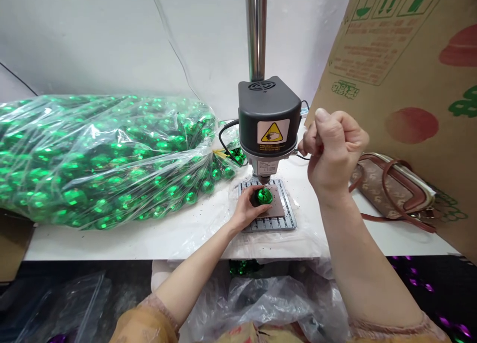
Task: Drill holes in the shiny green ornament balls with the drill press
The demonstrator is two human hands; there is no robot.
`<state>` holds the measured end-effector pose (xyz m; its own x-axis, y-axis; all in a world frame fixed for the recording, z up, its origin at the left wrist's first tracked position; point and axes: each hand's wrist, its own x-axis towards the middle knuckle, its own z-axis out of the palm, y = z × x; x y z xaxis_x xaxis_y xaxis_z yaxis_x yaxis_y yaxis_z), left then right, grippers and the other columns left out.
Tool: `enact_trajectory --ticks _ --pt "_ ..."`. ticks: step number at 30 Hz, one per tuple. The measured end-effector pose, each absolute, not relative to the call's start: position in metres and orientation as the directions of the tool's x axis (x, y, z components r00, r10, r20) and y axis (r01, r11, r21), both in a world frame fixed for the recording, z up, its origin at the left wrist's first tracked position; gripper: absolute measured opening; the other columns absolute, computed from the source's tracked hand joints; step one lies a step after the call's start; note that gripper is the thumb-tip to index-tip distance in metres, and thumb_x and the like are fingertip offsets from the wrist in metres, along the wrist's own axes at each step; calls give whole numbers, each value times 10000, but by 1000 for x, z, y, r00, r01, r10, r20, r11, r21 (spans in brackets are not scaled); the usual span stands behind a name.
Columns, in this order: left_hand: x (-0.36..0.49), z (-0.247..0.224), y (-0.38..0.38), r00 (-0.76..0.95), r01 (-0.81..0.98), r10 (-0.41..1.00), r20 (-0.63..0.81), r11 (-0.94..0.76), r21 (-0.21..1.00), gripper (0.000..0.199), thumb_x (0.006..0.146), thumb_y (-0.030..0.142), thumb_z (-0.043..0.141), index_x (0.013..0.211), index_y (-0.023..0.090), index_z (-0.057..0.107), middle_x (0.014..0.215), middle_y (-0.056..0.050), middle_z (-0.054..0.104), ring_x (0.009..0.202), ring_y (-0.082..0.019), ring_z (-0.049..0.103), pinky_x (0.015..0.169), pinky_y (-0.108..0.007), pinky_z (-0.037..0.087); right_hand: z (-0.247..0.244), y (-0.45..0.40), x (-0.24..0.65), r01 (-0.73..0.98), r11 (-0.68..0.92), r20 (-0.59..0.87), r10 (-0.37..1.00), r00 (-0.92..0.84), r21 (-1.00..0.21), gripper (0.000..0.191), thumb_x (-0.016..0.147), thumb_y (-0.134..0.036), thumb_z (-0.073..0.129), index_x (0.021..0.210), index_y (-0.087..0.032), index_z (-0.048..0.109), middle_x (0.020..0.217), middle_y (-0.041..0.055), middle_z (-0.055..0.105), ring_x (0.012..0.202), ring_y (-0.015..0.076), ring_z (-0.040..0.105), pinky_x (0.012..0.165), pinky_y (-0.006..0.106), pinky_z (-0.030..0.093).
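My left hand [250,207] is closed around the near left side of a shiny green faceted ball [265,196], thumb in front and fingers behind. The ball rests on a flat square pad over the slotted metal base [289,218] of a small drill press [269,115]. The chuck and bit [264,181] point straight down at the top of the ball and seem to touch it. My right hand [333,141] is raised to the right of the black motor housing, its fingers curled in a fist around the feed lever [295,153], most of which they hide.
A big clear bag [93,159] of green balls lies on the white table [122,246] to the left. On the right, a brown handbag [397,186] leans by a large cardboard box [372,84]. Crumpled clear plastic [268,298] hangs below the table edge. The press column [256,30] rises behind.
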<state>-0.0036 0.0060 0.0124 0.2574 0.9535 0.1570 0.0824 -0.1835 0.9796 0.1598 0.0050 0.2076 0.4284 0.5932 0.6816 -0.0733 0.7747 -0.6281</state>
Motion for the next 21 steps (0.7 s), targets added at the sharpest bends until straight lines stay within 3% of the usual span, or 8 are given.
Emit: enact_trajectory --ticks 13,21 --pt "-4 14 5 254 39 959 125 -139 990 588 632 308 928 1154 226 671 1131 -78 678 1115 -286 614 1017 -432 471 174 -8 155 -52 907 811 397 429 -417 444 853 -170 590 539 -185 276 441 -86 229 380 38 260 416 238 245" --pt "-4 14 4 266 98 953 148 -179 979 566 670 323 908 1164 226 650 1131 -80 675 1116 -288 608 1019 -438 465 167 -7 154 -29 918 813 364 454 -395 442 811 -179 598 526 -181 260 443 -79 216 377 40 256 416 242 247"
